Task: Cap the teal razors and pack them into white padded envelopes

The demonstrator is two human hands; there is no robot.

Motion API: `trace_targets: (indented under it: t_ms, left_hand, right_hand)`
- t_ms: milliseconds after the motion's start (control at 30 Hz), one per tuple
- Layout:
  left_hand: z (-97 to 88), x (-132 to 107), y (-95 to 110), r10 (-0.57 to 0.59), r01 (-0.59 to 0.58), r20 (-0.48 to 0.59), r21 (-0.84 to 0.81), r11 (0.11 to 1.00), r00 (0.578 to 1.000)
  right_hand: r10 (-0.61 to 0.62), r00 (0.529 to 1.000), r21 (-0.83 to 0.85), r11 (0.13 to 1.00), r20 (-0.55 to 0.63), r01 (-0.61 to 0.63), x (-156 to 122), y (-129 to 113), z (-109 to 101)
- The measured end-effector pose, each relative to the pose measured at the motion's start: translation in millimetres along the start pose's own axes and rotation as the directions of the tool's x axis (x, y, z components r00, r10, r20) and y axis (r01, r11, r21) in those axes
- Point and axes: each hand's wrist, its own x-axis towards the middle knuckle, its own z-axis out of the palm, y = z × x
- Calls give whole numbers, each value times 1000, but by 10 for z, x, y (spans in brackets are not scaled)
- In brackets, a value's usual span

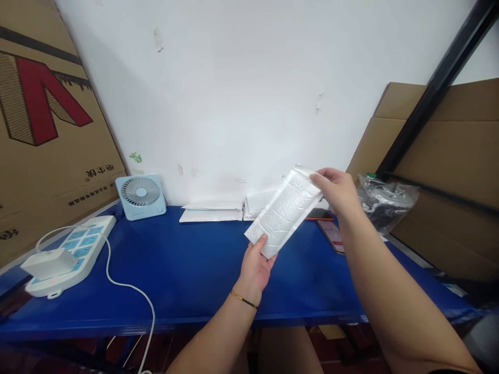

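Observation:
A white bubble mailer [286,212] is held up at a slant over the blue table [187,280]. Its lower end is gripped by my left hand [257,265], thumb on the face and fingers behind. My right hand [338,189] pinches the upper right corner, close to the flap. Whether anything lies inside the mailer cannot be seen. Behind it, a stack of white mailers [212,213] lies against the wall, and a second white stack [258,201] is partly covered by the held one.
At the left stand a light-blue fan [141,196] and a white power strip [74,254] with a plugged-in charger and trailing cable. On the right lie a phone [331,236] and a clear plastic bag [385,200]. Large cardboard [47,156] flanks the table.

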Motion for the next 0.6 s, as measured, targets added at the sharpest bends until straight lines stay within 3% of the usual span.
trace_targets:
  t_ms: [67, 167, 267, 333, 367, 433, 467, 533, 600]
  left_hand:
    - [-4, -8, 41, 9, -10, 18, 35, 999, 1000]
    - [-31, 60, 212, -51, 57, -58, 98, 994, 997]
    - [-88, 186, 506, -179, 186, -58, 143, 972, 982]
    - [-138, 264, 751, -225, 226, -25, 168, 960, 974]
    - [-165, 297, 883, -231, 231, -22, 183, 956, 973]
    - [-224, 358, 1159, -228, 222, 12, 189, 957, 974]
    - [-256, 390, 1297, -187, 171, 81, 171, 970, 979]
    - [-324, 470, 1559, -32, 5, 157, 174, 985, 987]
    - [-403, 581, 1778, 147, -181, 141, 273, 945, 979]
  right_hand:
    - [3, 1000, 123, 992, 19, -6, -43, 96, -34]
    - [-163, 977, 221, 967, 139, 130, -180, 173, -116]
    - [-296, 870, 224, 949, 394, 222, -330, 229, -169]
    - [-275, 816, 225, 957, 508, 183, -388, 289, -120]
    - [-247, 815, 215, 964, 523, 155, -396, 327, -56]
    - [-180, 851, 169, 979, 494, 110, -373, 413, 160]
    - [-149, 872, 158, 984, 466, 84, -347, 455, 312]
    - [-80, 889, 219, 976, 452, -23, -279, 528, 697]
    - [2, 863, 353, 912, 505, -209, -214, 573, 1159]
